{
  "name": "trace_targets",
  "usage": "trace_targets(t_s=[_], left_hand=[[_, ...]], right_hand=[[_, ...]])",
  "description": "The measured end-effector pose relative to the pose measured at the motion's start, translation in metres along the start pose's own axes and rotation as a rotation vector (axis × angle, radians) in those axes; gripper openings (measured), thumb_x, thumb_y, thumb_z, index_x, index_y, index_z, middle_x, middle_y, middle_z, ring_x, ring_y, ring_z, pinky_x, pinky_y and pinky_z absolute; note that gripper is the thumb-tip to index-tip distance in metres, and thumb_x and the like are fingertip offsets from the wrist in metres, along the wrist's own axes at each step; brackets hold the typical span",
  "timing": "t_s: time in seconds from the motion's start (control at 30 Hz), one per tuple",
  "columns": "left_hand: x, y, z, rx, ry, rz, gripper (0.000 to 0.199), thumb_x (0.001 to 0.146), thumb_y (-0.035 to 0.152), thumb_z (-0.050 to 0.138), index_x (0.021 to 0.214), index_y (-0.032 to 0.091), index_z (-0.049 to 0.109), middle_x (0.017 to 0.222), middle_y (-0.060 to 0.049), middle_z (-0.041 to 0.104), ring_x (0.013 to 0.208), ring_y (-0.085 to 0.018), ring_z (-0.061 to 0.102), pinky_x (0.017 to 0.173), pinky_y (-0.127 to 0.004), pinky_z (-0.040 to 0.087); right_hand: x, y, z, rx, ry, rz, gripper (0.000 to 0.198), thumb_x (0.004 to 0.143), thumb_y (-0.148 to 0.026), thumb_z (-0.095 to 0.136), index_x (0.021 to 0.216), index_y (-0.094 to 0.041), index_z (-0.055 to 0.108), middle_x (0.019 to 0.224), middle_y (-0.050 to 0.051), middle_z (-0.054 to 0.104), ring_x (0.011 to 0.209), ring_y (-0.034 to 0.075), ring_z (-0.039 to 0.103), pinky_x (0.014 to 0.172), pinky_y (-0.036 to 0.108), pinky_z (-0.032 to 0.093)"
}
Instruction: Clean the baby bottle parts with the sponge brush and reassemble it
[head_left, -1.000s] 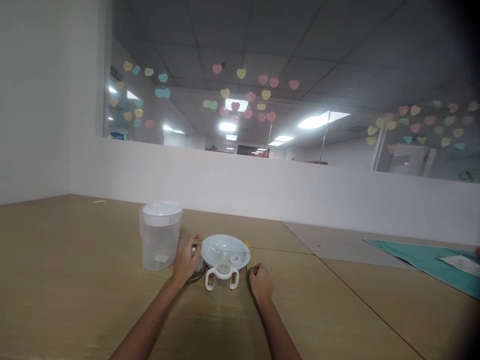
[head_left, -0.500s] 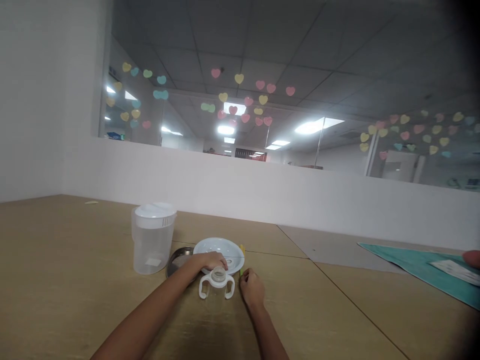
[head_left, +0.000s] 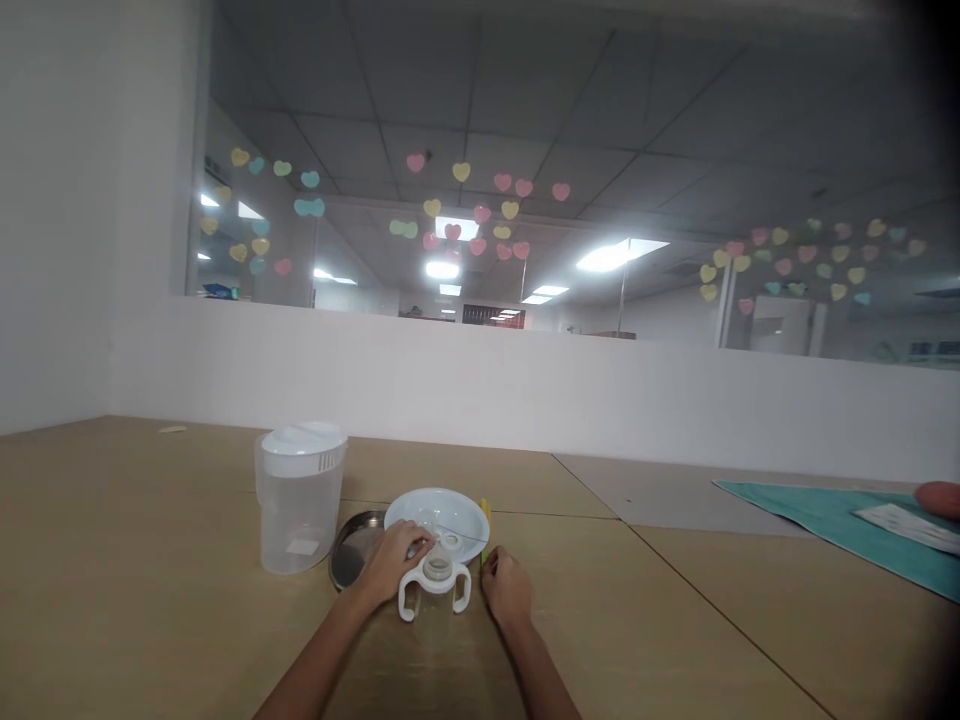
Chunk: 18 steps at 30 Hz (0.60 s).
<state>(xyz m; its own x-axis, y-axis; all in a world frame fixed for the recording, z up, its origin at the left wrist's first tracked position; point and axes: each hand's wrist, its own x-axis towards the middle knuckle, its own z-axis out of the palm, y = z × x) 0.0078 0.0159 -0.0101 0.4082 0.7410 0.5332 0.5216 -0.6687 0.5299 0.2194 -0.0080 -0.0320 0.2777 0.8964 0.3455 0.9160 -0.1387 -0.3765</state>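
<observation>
A light-coloured dish [head_left: 469, 515] holds a small clear dome-shaped piece [head_left: 427, 519] and a white ring [head_left: 450, 542]. My left hand [head_left: 395, 558] is at its front left rim, fingers curled together; what they pinch, if anything, is hidden. Right in front of the dish stands a clear bottle with a white two-handled collar [head_left: 437, 578], open at the top, close beside my left hand. My right hand [head_left: 510, 585] rests on the table, fingers closed, at the near end of a thin yellow-and-green stick [head_left: 485, 515] along the dish's right side. Its grip is hidden from view.
A lidded translucent pitcher [head_left: 300, 510] stands at the left. A round metal tray [head_left: 349, 550] lies partly behind my left hand. To the right are a teal cloth [head_left: 795, 505] with a white paper [head_left: 911, 525] and a reddish round object [head_left: 937, 498] on it.
My left hand has drawn back from inside the dish to its front left rim, uncovering the clear piece. My right hand stays by the stick. The view has shifted slightly.
</observation>
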Motion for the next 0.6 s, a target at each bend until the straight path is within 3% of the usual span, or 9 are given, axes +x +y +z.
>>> trace_targets(t_s=[0.2,0.37,0.6], left_hand=[[-0.006,0.01,0.0,0.125,0.078,0.031,0.027,0.086,0.029,0.044,0.101,0.023,0.066,0.091,-0.005,0.051,0.087,-0.02,0.052,0.082,-0.033,0.042],[-0.005,0.012,0.009,0.003,0.256,0.01,0.037,0.077,0.011,0.043,0.106,0.023,0.063,0.094,-0.004,0.048,0.089,-0.019,0.052,0.085,-0.032,0.044],[0.002,0.001,0.018,-0.201,0.489,-0.168,0.054,0.06,0.002,0.047,0.111,0.019,0.057,0.09,-0.002,0.052,0.088,-0.017,0.053,0.085,-0.032,0.044]], right_hand=[[0.001,-0.001,-0.001,-0.051,-0.01,-0.009,0.019,0.087,-0.016,0.043,0.09,-0.017,0.062,0.086,0.01,0.07,0.081,0.021,0.066,0.06,0.026,0.037],[0.003,-0.002,-0.002,-0.039,-0.008,-0.021,0.021,0.086,-0.018,0.045,0.083,-0.017,0.065,0.088,0.012,0.069,0.081,0.021,0.065,0.061,0.026,0.038],[0.01,0.001,0.0,0.046,0.021,0.057,0.019,0.081,-0.017,0.05,0.071,-0.014,0.065,0.084,0.017,0.068,0.081,0.025,0.065,0.064,0.029,0.038]])
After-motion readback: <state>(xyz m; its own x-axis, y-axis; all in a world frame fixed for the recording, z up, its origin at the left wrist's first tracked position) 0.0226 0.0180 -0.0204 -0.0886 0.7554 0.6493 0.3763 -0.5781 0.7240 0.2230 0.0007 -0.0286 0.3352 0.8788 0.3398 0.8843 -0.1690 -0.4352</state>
